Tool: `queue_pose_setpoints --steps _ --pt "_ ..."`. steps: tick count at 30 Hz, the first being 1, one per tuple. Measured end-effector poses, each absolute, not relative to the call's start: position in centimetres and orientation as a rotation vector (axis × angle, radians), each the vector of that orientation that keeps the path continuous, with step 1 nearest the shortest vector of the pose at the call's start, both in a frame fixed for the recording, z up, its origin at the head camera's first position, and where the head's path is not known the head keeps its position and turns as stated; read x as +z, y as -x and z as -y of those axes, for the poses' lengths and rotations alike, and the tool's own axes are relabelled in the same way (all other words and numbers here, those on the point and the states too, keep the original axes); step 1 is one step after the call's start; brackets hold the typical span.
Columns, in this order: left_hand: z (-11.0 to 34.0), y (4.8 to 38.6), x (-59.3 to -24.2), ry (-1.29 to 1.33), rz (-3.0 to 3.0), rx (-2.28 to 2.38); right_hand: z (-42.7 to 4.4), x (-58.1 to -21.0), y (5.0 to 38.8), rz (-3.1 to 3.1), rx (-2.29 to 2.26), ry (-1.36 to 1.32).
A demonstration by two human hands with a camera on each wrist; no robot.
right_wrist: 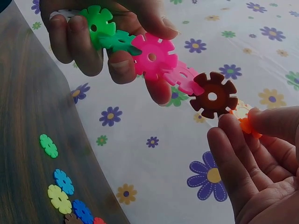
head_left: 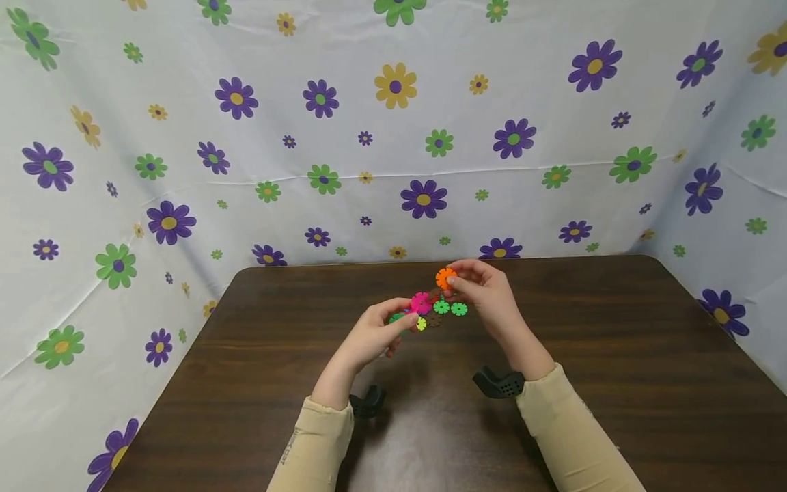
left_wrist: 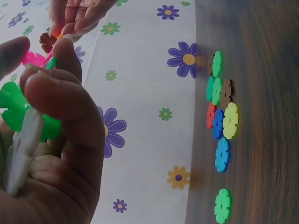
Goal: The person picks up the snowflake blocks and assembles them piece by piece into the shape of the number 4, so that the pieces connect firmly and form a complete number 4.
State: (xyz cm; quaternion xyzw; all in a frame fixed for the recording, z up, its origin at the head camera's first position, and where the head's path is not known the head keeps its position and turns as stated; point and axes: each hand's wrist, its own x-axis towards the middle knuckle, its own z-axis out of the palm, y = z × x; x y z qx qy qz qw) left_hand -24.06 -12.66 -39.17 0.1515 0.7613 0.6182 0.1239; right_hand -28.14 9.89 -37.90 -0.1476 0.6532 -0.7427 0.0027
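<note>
A chain of slotted plastic flower discs stretches between both hands. In the right wrist view it runs from a green disc (right_wrist: 105,22) through a darker green disc (right_wrist: 120,42), a bright pink disc (right_wrist: 161,51), a lighter pink disc (right_wrist: 183,80) and a brown disc (right_wrist: 204,88) to an orange disc (head_left: 445,278). My left hand (head_left: 371,333) grips the green and pink end, with a white disc (left_wrist: 21,151) lying against its palm. My right hand (head_left: 492,297) pinches the orange disc between thumb and fingers, at the brown disc's edge.
Loose discs lie on the dark wooden table (head_left: 264,383) beyond the hands, among them a green disc (left_wrist: 222,206), a light blue disc (left_wrist: 222,155), a yellow disc (left_wrist: 231,120) and a red disc (left_wrist: 211,115). A flower-printed cloth (head_left: 344,61) hangs behind the table.
</note>
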Motion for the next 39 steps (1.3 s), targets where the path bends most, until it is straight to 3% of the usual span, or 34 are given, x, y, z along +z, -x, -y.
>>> queue_pose_setpoints --steps 39 --pt "12.2 23.7 -39.4 -0.527 -2.22 1.826 -8.4 -38.4 27.6 -2.001 -2.438 0.423"
